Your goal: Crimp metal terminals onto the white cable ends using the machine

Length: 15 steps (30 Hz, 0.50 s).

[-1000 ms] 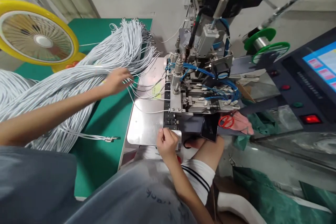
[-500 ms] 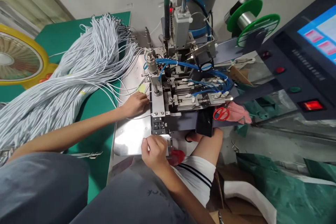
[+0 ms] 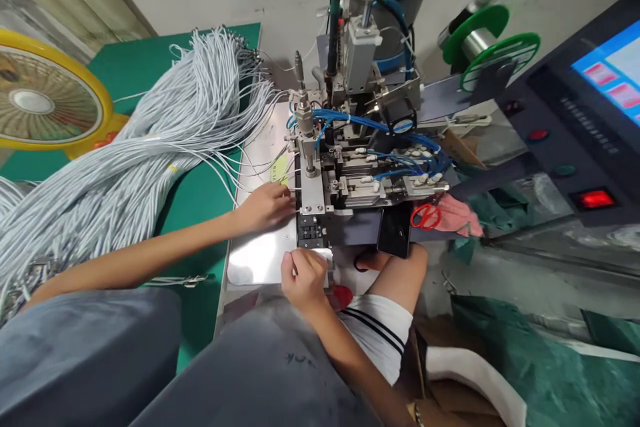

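Observation:
My left hand [image 3: 267, 207] lies on the bare metal plate [image 3: 253, 260], against the left side of a bench machine [image 3: 313, 190]. Its fingers are curled together beside the clamp block, closed around a thin white cable [image 3: 297, 189]; the fingertips are partly hidden. My right hand [image 3: 306, 277] is curled into a loose fist near the plate's front edge, just below a small black track [image 3: 311, 232]. Whatever its fingers may enclose is hidden. Several white cables run from a big bundle [image 3: 185, 120] on the left across the plate to the machine.
A yellow fan [image 3: 107, 107] stands on the green table [image 3: 200, 333]. A phone [image 3: 394, 232], red-handled scissors [image 3: 426, 216] and a pink cloth [image 3: 457, 215] lie right of the machine. Behind them are a green wire spool [image 3: 500, 17] and a control panel [image 3: 560, 140]. Another person's leg [image 3: 400, 280] is below.
The view has shifted slightly, so the scene sits farther right. My left hand has moved a little toward the front of the plate. My right hand stays curled by the front edge.

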### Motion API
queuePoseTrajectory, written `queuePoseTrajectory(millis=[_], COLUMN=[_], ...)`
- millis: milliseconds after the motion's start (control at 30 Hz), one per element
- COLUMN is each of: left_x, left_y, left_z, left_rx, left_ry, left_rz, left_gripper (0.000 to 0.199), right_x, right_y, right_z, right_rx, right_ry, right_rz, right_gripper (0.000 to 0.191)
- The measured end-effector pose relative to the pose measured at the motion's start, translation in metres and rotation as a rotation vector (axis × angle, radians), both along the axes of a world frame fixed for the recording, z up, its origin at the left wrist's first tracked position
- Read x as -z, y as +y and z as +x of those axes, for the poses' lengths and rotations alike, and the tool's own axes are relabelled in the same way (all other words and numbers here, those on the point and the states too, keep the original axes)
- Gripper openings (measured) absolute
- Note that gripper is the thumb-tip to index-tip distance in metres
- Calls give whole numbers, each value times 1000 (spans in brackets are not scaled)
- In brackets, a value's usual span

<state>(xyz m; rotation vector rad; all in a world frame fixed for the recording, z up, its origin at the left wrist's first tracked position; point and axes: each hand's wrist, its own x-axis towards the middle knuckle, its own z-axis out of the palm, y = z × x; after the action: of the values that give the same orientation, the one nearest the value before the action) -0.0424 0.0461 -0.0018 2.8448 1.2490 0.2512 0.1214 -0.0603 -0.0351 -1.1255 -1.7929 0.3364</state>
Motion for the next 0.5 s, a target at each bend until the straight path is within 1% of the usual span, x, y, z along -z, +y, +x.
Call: queuePoseTrajectory(millis=[100,200,267,367,433,500], left_x=[2,6,8,6,0,-13], left_y=[-13,-11,-9,-12,-21,-37], left_z=[1,6,11,15,6,-18], left_rx=[27,21,-7,-57,-69,-90], left_ry=[14,28,32,45,55,74], left_rz=[-91,-77,-60,-51,-45,-29], left_gripper=[28,29,28,27,25,27], right_x=[1,1,2,4,6,9], right_y=[0,1,2,3,4,6], right_z=[-1,-2,-1,2,3,3], right_rx=[4,16,22,20,23,32], right_ry=[4,10,9,6,2,-2], right_rz=[8,17,14,-6,-21,-38], right_gripper=[33,34,34,34,34,35])
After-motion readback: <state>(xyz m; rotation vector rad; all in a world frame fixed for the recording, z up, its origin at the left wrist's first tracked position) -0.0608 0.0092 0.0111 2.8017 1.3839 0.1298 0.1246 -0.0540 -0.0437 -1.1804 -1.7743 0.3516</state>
